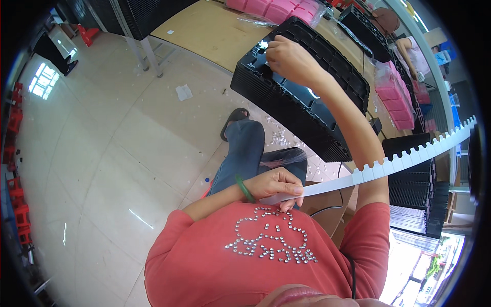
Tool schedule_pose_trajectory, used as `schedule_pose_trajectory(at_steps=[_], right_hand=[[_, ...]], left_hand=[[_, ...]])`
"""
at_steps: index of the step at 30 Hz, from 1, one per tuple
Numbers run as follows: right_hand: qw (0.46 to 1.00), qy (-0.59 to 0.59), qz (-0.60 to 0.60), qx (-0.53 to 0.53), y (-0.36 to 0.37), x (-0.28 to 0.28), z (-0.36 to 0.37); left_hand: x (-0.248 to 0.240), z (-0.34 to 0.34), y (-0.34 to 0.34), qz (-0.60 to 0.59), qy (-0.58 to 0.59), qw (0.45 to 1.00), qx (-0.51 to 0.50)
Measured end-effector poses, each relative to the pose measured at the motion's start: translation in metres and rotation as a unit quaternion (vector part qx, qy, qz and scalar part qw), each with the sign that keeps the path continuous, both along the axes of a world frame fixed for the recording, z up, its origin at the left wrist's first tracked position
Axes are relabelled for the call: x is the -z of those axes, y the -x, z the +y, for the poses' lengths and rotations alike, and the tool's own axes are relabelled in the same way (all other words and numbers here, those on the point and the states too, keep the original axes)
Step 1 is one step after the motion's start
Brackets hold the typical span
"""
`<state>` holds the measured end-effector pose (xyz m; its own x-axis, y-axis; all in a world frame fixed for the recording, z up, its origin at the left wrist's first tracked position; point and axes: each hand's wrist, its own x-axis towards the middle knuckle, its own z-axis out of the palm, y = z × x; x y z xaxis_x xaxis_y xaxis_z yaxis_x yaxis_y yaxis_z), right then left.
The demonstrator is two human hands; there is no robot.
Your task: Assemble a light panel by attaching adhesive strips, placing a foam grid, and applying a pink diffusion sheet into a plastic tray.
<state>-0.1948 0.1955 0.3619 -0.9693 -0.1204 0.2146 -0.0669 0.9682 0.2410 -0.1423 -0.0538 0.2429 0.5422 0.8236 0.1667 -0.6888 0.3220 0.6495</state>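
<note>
My left hand (279, 185), with a green bangle (244, 189) at its wrist, is closed on a long white strip (409, 159) in front of my chest. The strip's bare end lies by the fingers; the rest, with a row of notched tabs along one edge, rises to the right across my right forearm. My right hand (292, 59) reaches out over a stack of black plastic trays (296, 110), at the far left corner of the top one. Its fingers are pinched together beside a small bright spot; what they hold is hidden.
The trays stand at the edge of a wooden table (204, 30). Pink trays (394, 94) and more black trays (365, 30) lie further along it. A cardboard box (327, 207) sits below, near my legs. White scraps (280, 137) litter the floor. Another person (411, 56) works at the far right.
</note>
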Motion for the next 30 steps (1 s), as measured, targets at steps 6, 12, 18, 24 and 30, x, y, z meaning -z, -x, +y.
schedule_pose_trajectory(at_steps=[6,12,18,24,30], right_hand=[[0.975,0.213,0.021,0.053,-0.016,-0.001,0.010],[0.935,0.330,0.048,0.118,-0.028,0.001,0.013],[0.870,0.471,0.050,0.133,-0.081,-0.016,-0.008],[0.738,0.617,0.166,0.215,-0.282,-0.033,-0.057],[0.407,0.853,0.285,0.158,-0.302,0.012,-0.106]], left_hand=[[-0.001,-0.003,-0.003,-0.009,0.007,1.000,-0.005],[-0.004,-0.001,-0.010,0.007,0.004,1.000,-0.018],[0.004,-0.006,-0.007,0.019,0.026,0.999,-0.036],[-0.006,0.039,-0.034,0.017,0.010,1.000,-0.016],[-0.019,0.067,-0.081,0.087,-0.037,0.995,-0.020]])
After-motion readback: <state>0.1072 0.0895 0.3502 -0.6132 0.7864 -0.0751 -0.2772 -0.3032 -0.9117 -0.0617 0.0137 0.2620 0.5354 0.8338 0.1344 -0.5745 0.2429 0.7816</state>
